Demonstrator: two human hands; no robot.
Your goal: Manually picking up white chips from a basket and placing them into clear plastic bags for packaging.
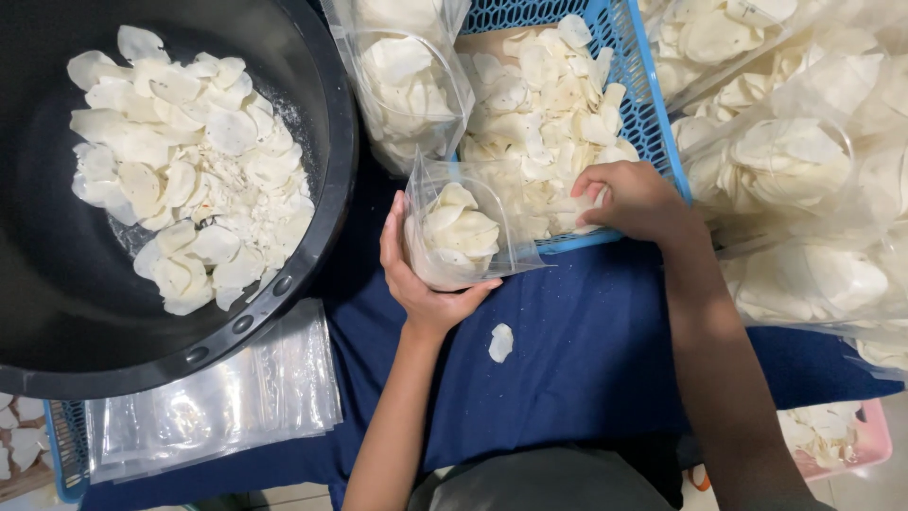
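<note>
My left hand (419, 284) cups a clear plastic bag (461, 237) partly filled with pale white chips, its mouth open and turned toward the blue basket (653, 114). My right hand (636, 199) reaches into that basket, fingers curled over the pile of loose chips (544, 104) lying in it. The bag rests against the basket's near rim. One single chip (500, 342) lies on the dark blue cloth (586, 360) just below the bag.
A large black tub (322, 189) holding more chips sits at the left. A stack of empty clear bags (218, 402) lies below it. Filled bags (804, 180) pile up at the right, another filled bag (409, 80) stands behind. A pink tray (865, 445) is at the lower right.
</note>
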